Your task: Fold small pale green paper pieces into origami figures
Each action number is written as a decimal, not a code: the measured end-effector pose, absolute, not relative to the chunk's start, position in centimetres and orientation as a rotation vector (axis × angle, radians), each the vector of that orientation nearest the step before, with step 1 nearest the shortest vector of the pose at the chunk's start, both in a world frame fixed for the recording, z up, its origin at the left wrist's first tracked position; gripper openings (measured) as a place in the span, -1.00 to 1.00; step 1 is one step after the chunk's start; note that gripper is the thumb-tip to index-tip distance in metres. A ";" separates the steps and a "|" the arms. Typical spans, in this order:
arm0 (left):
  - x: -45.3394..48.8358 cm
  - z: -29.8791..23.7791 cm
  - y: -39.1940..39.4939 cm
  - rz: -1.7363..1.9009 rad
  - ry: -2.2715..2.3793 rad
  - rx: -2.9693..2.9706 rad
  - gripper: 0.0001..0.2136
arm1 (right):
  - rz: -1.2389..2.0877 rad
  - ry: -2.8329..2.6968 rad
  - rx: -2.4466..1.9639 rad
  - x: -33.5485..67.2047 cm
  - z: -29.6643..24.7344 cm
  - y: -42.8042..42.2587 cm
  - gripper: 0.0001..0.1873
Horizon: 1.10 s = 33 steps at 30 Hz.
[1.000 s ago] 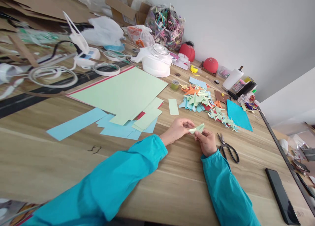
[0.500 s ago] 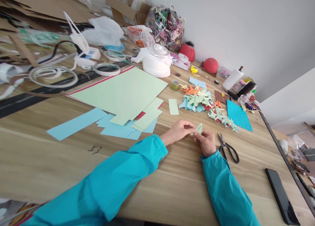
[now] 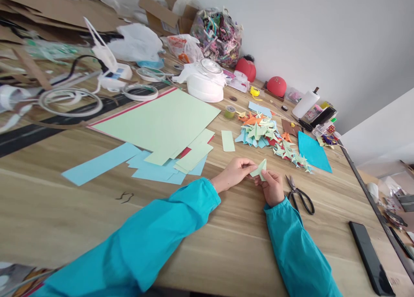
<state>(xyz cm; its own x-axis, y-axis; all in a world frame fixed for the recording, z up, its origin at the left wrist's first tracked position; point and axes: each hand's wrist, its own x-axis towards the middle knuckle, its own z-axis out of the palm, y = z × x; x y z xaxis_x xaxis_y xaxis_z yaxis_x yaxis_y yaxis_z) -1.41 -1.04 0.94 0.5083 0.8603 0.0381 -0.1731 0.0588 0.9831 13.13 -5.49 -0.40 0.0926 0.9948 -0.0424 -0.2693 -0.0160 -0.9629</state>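
Observation:
Between both hands, just above the wooden table, is a small folded piece of pale green paper (image 3: 260, 169) with a point sticking up. My left hand (image 3: 236, 172) pinches its left corner between thumb and fingers. On the other side my right hand (image 3: 272, 186) grips the lower right part, the thumb lying across its front. Beyond the hands lies a pile of folded paper stars (image 3: 258, 129) in green, blue, orange and red. Black-handled scissors (image 3: 300, 193) rest right of my right hand. A pale green paper strip (image 3: 228, 141) lies behind my left hand.
Large green sheets (image 3: 161, 120) and blue paper strips (image 3: 100, 163) spread across the left. A phone (image 3: 371, 258) lies near the right edge. A turquoise sheet (image 3: 313, 151) is beyond the scissors. Tape rolls (image 3: 140, 92), bags and a cardboard box (image 3: 161, 14) crowd the back left.
The folded green paper shows more of its face now, and its corners stand out wider between the fingers. My right thumb has shifted slightly on it. Everything on the table stays put.

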 end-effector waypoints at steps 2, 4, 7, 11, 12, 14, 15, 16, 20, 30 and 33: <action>-1.4 1.0 -1.1 0.908 0.720 1.278 -0.76 | 1.234 -0.977 -1.103 13.2 -0.6 -5.5 -0.77; -1.5 1.0 -1.1 0.913 0.741 1.287 -0.76 | 1.188 -1.031 -1.140 13.3 -0.8 -5.5 -0.79; -1.4 0.9 -1.1 0.899 0.773 1.280 -0.78 | 1.155 -1.066 -1.161 13.4 -1.1 -5.5 -0.79; -1.4 0.7 -1.0 0.903 0.803 1.193 -0.76 | 1.180 -1.031 -1.147 13.4 -1.0 -5.5 -0.77; -1.4 0.7 -0.9 0.896 0.798 1.164 -0.75 | 1.194 -1.023 -1.144 13.4 -1.0 -5.5 -0.77; -1.4 0.5 -0.9 0.879 0.770 1.104 -0.74 | 1.221 -1.014 -1.132 13.3 -0.8 -5.5 -0.77; -1.3 0.5 -0.9 0.873 0.748 1.077 -0.74 | 1.234 -1.011 -1.123 13.3 -0.6 -5.6 -0.77; -1.3 0.4 -0.8 0.867 0.720 1.057 -0.74 | 1.249 -1.005 -1.112 13.3 -0.5 -5.6 -0.77; -1.3 0.4 -0.9 0.870 0.682 1.052 -0.74 | 1.294 -0.966 -1.073 13.1 -0.3 -5.6 -0.76; -1.3 0.5 -1.0 0.835 0.719 1.232 -0.76 | 1.262 -1.033 -1.097 13.2 -0.5 -5.6 -0.73; -1.3 0.7 -1.1 0.825 0.676 1.211 -0.78 | 1.307 -1.024 -1.079 13.2 -0.3 -5.6 -0.73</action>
